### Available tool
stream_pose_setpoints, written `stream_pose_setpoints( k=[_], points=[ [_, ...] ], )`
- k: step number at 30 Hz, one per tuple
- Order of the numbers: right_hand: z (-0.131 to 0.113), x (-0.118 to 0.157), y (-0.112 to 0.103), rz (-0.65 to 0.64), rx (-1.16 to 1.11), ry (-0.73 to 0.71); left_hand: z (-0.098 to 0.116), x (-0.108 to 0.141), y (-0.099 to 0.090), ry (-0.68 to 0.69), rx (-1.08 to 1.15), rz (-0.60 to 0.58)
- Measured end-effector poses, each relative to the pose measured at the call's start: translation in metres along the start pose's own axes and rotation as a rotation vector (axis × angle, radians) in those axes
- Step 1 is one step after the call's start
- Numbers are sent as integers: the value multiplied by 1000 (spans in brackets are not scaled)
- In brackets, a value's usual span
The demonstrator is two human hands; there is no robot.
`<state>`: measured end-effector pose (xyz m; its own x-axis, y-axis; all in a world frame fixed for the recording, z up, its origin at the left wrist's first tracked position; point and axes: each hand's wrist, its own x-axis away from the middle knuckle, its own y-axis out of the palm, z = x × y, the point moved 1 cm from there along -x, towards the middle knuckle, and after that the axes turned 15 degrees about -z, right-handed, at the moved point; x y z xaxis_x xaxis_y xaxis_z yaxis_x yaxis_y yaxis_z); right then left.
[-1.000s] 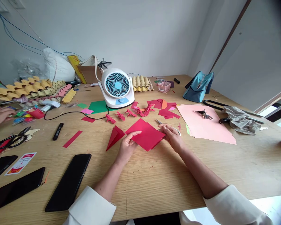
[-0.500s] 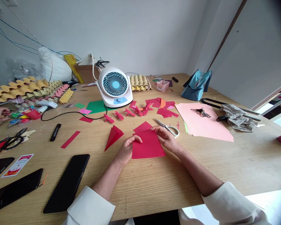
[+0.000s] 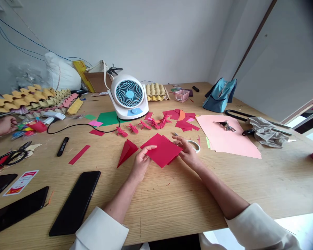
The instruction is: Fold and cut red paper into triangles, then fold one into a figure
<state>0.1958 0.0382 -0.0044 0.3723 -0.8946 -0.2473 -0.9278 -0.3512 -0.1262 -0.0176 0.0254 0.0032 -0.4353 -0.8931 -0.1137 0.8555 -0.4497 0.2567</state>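
Note:
A square of red paper is turned like a diamond between my two hands, with the edge of another red sheet showing behind it on the right. My left hand pinches its left corner, thumb on top. At the right corner my right hand is closed on the paper; part of its grip is hidden. Folded red paper in a pointed triangle lies just left of my left hand. White-handled scissors lie behind my right hand, partly covered. Beyond, several folded red paper figures stand in a row.
A white fan stands at the back, beside red scraps. Pink sheets with keys lie right. A phone, a black marker and black scissors are left. Another person's hand shows at far left.
The red paper square has turned from lying edge-on towards me to a diamond, and has moved slightly up off its earlier place. The other person's hand has shifted slightly.

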Motion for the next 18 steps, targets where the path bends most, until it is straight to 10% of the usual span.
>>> stream_pose_setpoints(
  k=[9,18],
  points=[
    [-4,3,7,-96,11,54,-7,1,5,-236,431,-111],
    [-5,2,5,-117,-125,94,2,4,-1,-109,124,-113]
  ],
)
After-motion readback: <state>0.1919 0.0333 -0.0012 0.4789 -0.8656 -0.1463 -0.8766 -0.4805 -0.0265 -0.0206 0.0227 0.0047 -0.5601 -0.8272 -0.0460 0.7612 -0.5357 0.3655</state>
